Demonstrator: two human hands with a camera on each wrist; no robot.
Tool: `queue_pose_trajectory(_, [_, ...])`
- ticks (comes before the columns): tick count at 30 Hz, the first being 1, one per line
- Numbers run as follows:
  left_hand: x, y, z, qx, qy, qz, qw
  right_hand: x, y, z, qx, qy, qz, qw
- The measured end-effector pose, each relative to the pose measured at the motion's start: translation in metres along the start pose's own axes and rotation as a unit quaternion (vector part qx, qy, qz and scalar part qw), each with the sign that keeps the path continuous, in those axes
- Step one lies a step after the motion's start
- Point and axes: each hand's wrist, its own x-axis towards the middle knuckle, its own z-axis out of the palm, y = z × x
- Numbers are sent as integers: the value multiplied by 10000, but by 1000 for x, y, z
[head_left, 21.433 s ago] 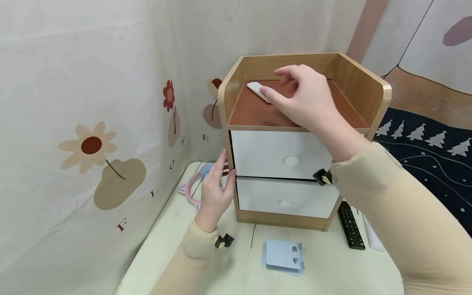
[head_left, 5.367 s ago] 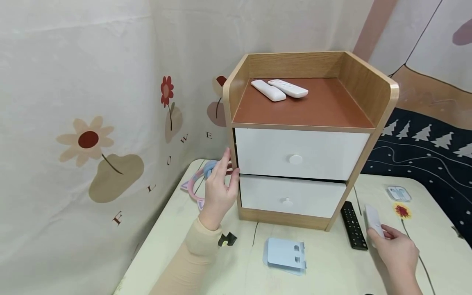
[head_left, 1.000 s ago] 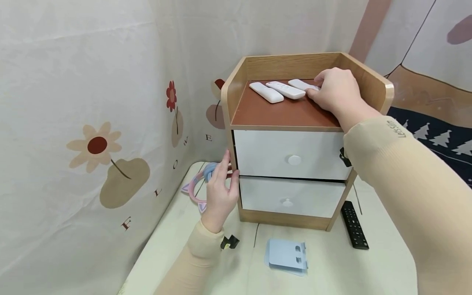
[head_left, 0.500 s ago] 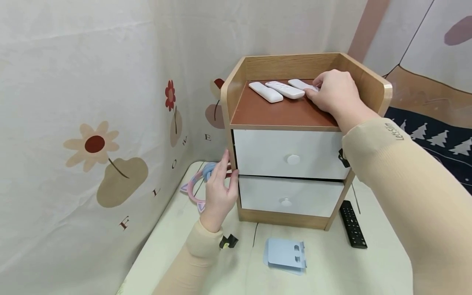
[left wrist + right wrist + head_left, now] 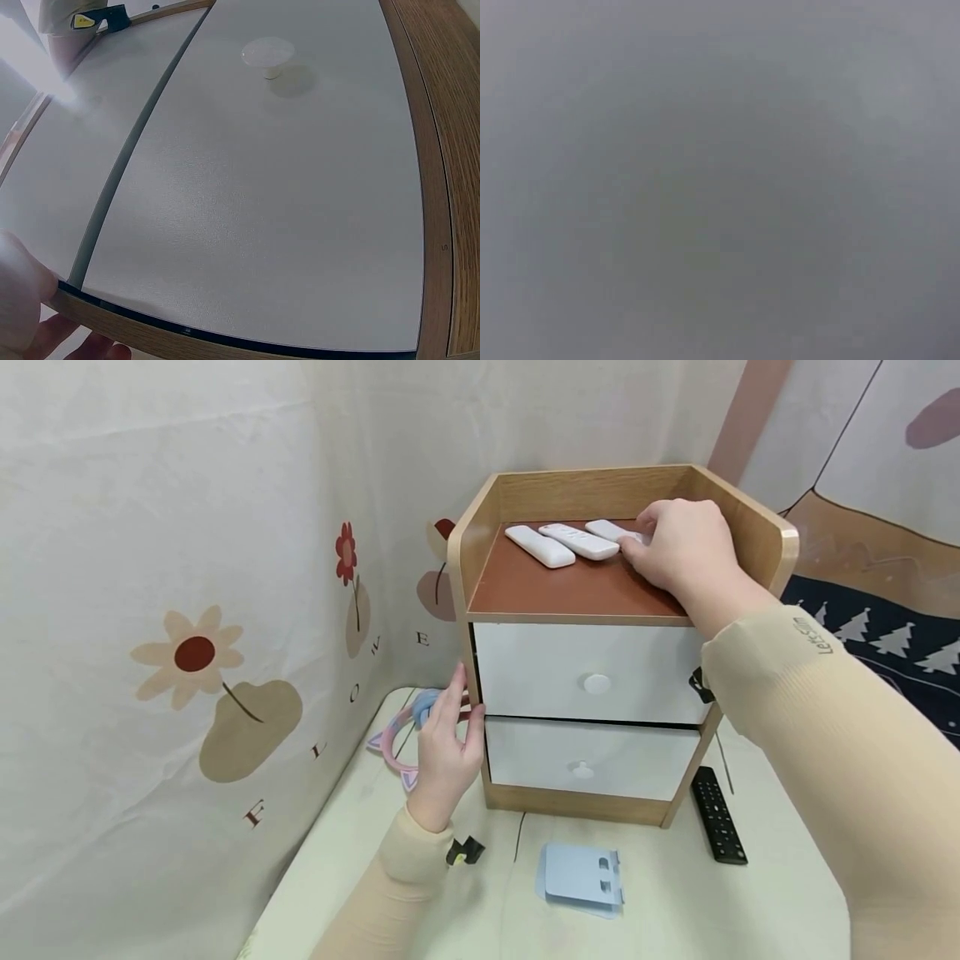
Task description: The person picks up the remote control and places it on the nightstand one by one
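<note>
In the head view, a small wooden cabinet with two white drawers stands on the table. Its brown top shelf carries two white remote controls, a left one and a middle one. My right hand holds a third white remote control by its near end, beside them on the shelf; the fingers cover part of it. My left hand rests along the cabinet's left side with fairly straight fingers, thumb at the front edge. The left wrist view shows the drawer fronts close up. Only grey blur fills the right wrist view.
A black remote control lies on the table right of the cabinet. Light blue flat pieces lie in front. Behind my left hand is a pink and blue cat-ear headband. Patterned cloth hangs behind and at the left.
The shelf held one white remote control, later two. My right hand has since brought a third up from the table at the right. Over the last second both hands stay nearly still.
</note>
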Motion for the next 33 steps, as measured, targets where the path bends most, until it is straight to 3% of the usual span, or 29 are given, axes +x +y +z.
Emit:
queue_pose_trajectory(5, [-3, 1, 1, -32, -16, -23, 10000, -18, -4, -2, -94, 637, -618, 9960])
queue_pose_trajectory(13, [-3, 3, 0, -47, -25, 83, 10000, -57, 1, -2, 435, 1455, -1351, 9791])
queue_pose_trajectory(19, [-3, 3, -1, -65, -14, 59, 10000, -81, 1, 6, 999, 2041, -1729, 9584])
queue_pose_trajectory(25, [-3, 2, 1, -106, 11, 108, 9999, -116, 8, 27, 1698, 2910, -1934, 9214])
queue_pose_trajectory(33, [-4, 2, 1, -24, -14, 96, 10000, -167, 16, 59, 2830, 3903, -2343, 8442])
